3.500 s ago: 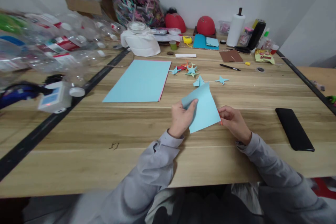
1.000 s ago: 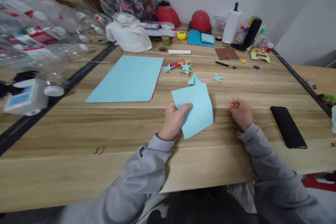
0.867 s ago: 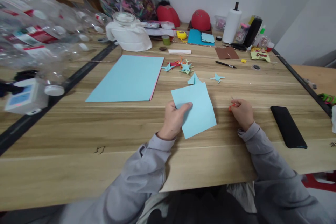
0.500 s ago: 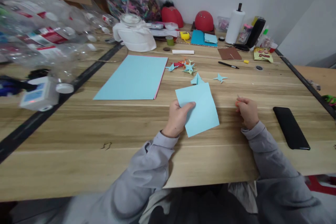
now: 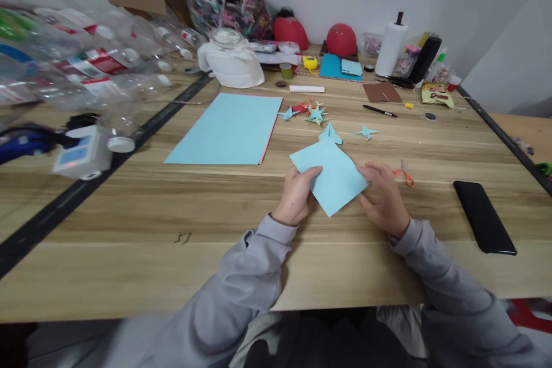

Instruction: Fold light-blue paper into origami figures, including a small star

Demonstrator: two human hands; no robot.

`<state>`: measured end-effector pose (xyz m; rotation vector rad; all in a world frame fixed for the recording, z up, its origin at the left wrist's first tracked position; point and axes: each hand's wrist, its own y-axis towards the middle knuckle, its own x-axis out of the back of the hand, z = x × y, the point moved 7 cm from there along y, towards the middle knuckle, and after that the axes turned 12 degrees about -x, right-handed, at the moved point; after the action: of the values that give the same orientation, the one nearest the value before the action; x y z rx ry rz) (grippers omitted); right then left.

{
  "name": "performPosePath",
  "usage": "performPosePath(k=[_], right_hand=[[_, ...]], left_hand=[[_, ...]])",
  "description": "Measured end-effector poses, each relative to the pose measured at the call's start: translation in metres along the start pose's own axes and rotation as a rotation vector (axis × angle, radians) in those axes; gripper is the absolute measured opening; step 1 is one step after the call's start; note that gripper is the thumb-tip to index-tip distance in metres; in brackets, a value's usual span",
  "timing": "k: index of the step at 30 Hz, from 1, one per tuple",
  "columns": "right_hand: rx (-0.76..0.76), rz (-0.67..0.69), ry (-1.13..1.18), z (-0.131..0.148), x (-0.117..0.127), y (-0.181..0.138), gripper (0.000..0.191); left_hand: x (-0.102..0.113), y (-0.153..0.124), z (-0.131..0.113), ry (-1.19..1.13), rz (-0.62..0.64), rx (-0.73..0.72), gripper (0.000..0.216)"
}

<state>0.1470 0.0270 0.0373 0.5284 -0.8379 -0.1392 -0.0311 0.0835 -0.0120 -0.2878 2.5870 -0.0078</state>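
A light-blue square of paper (image 5: 334, 178) is held above the table, one corner pointing toward me. My left hand (image 5: 295, 195) pinches its left side, thumb lying on top. At the right corner, my right hand (image 5: 383, 198) has its fingers curled around the paper edge, touching it; the exact grip is partly hidden. Small orange-handled scissors (image 5: 407, 176) lie just beyond my right hand. A folded blue paper piece (image 5: 330, 133) sits right behind the square. Farther back are several folded paper cranes (image 5: 316, 113), with one blue crane (image 5: 366, 132) apart to the right.
A stack of large blue sheets (image 5: 228, 129) lies left of centre. A black phone (image 5: 483, 217) rests at the right. Plastic bottles (image 5: 92, 63) crowd the left side, near a small white device (image 5: 84, 152). A pen (image 5: 379, 110) and brown paper (image 5: 382, 92) lie toward the back.
My right hand has put the scissors down on the table and moved left to the paper's right corner. The paper has turned in my left hand. The camera view has shifted slightly.
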Motion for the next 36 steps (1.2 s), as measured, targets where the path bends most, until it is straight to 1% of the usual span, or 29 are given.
performPosePath(k=[1,3,6,8,9,10,11,13,14,15,16,17,18,19,21,22,24,25,26,27,29,31,34,36], right_hand=[[0.065,0.016,-0.048,0.008,-0.002,-0.002,0.048],[0.144,0.019,-0.125,0.014,-0.005,-0.006,0.042],[0.157,-0.045,-0.125,0.008,-0.003,-0.006,0.027],[0.129,-0.065,-0.047,-0.002,0.0,-0.004,0.026],[0.106,-0.04,0.003,-0.007,0.0,-0.001,0.026],[0.074,-0.015,0.043,-0.013,0.0,0.002,0.027],[0.039,0.005,0.073,-0.019,0.001,0.005,0.027],[0.01,0.038,0.111,-0.025,0.002,0.01,0.026],[0.012,0.071,0.125,-0.026,0.002,0.011,0.027],[0.019,0.104,0.14,-0.026,0.001,0.011,0.029],[0.027,0.134,0.151,-0.026,0.0,0.011,0.03],[0.038,0.158,0.157,-0.026,0.0,0.009,0.031],[0.054,0.169,0.159,-0.026,-0.001,0.006,0.032],[0.072,0.167,0.153,-0.025,-0.001,0.002,0.031],[0.118,0.143,0.126,-0.024,0.0,-0.007,0.03],[0.131,0.13,0.107,-0.024,0.001,-0.012,0.029],[0.123,0.157,0.065,-0.025,-0.002,-0.018,0.031],[0.105,0.183,0.046,-0.026,-0.005,-0.02,0.03],[0.074,0.203,0.029,-0.027,-0.006,-0.021,0.028],[0.038,0.219,0.021,-0.029,-0.007,-0.02,0.024],[-0.031,0.25,0.033,-0.03,-0.006,-0.019,0.014],[-0.098,0.278,0.056,-0.03,-0.004,-0.019,0.008],[-0.185,0.289,0.033,-0.027,0.0,-0.022,0.01],[-0.249,0.267,0.001,-0.026,0.003,-0.026,0.015]], left_hand=[[-0.001,-0.001,0.0,-0.004,-0.002,-0.005,0.04],[-0.003,-0.003,0.003,0.013,0.016,-0.001,0.042],[-0.007,-0.006,0.006,0.096,0.103,-0.016,0.055],[-0.007,-0.004,0.002,0.191,0.172,-0.105,0.07],[-0.007,-0.002,-0.002,0.244,0.21,-0.176,0.077],[-0.009,0.0,-0.01,0.305,0.26,-0.271,0.078],[-0.01,0.001,-0.018,0.38,0.311,-0.376,0.075],[-0.014,0.001,-0.032,0.54,0.436,-0.53,0.064],[-0.018,-0.002,-0.038,0.625,0.531,-0.598,0.064],[-0.021,-0.005,-0.041,0.723,0.626,-0.64,0.063],[-0.022,-0.008,-0.043,0.831,0.686,-0.665,0.057],[-0.02,-0.011,-0.045,0.941,0.712,-0.675,0.04],[-0.018,-0.014,-0.046,1.073,0.719,-0.68,0.019],[-0.016,-0.018,-0.045,1.219,0.739,-0.686,0.008],[-0.016,-0.03,-0.045,1.462,0.784,-0.764,0.014],[-0.018,-0.038,-0.042,1.533,0.849,-0.787,0.017],[-0.021,-0.052,-0.032,1.609,1.004,-0.749,0.02],[-0.022,-0.057,-0.028,1.63,1.05,-0.721,0.019],[-0.023,-0.061,-0.027,1.623,1.067,-0.716,0.019],[-0.023,-0.063,-0.028,1.592,1.051,-0.718,0.02],[-0.021,-0.062,-0.031,1.5,0.994,-0.703,0.02],[-0.014,-0.059,-0.033,1.398,0.947,-0.659,0.02],[-0.002,-0.054,-0.033,1.263,0.884,-0.583,0.023],[0.006,-0.051,-0.033,1.199,0.803,-0.554,0.025]])
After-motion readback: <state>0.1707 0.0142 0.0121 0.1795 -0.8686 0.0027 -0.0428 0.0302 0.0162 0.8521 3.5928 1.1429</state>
